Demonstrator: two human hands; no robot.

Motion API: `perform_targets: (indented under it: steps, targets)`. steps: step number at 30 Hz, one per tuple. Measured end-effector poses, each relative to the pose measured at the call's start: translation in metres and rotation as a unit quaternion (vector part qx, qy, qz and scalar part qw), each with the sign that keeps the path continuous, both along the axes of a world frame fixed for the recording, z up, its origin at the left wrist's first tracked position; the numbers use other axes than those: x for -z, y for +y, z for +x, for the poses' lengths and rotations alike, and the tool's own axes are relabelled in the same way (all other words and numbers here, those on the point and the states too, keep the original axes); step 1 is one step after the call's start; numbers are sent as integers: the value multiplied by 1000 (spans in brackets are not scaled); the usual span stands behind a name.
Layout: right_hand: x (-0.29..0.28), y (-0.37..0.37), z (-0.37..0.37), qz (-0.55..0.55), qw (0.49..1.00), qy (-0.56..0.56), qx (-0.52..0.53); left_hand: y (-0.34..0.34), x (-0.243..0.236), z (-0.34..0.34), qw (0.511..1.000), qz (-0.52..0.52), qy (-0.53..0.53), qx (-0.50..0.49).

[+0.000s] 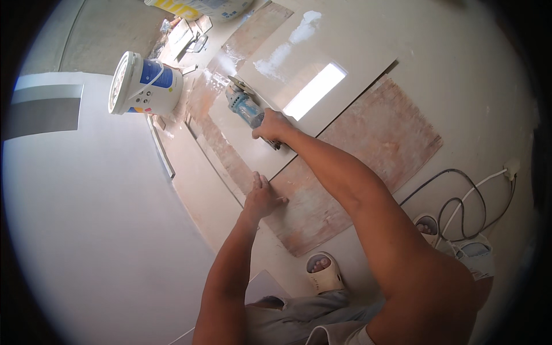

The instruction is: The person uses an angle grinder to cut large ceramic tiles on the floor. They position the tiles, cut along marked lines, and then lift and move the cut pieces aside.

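Note:
My right hand [273, 126] is closed around the body of a blue angle grinder [247, 109]. The grinder's disc [241, 85] points away from me, over the far left part of a large glossy tile [259, 86]. Pale dust shows around the disc, and I cannot tell whether it touches the tile. My left hand [264, 198] lies with fingers spread at the near left corner of the tile, on the stained reddish board [356, 167] under it. A bright window reflection crosses the tile's surface.
At the far left a white bucket [167, 89] with a blue label lies tipped, near tile scraps [179, 40]. Another bucket [213, 7] is at the top edge. Cords [460, 201] loop at the right beside a socket [510, 169]. My sandalled foot [325, 273] is close to the board.

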State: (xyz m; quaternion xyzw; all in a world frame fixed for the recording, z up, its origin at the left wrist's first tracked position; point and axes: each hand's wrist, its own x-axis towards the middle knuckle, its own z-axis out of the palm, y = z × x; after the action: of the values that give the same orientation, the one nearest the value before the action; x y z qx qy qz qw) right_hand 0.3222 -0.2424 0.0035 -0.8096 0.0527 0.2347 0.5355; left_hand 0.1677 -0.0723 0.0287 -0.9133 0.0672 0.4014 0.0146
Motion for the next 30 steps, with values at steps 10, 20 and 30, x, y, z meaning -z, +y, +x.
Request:
perform_targets:
  steps: [10,20,30]
  targets:
    - [3,1,4,13,1000,3,7,5,5,0,1000,5,4,11]
    - [-1,1,3,7,1000,3,17,9,16,-3,999,32,-18,12]
    - [-1,0,10,11,999,36,1,7,14,-3,999,27,-18,-2]
